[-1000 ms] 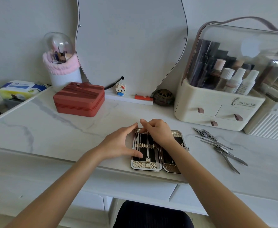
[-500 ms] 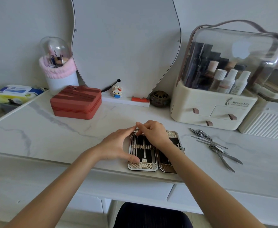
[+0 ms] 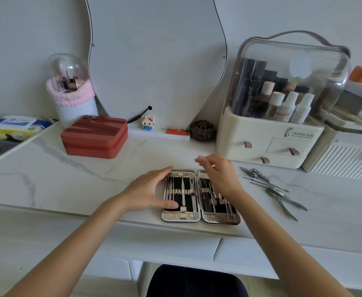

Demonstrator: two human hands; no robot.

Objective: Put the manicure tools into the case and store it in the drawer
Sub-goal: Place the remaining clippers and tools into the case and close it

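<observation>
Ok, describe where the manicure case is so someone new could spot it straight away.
Start at the white marble vanity top, front edge, below the wavy mirror. The manicure case lies open flat there, the left hand resting on it. Unlike the closed red box, it is silvery with black lining.

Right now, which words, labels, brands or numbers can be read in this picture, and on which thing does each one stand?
"Serious Life": printed on the front of the cream cosmetics box, beside a small logo.
A smaller line under it: too small to read.
Blue label on the wipes pack: blurred, not readable.
Labels on the white bottles inside the box: too small to read.
Orange tag on the mirror base: print not readable.
</observation>
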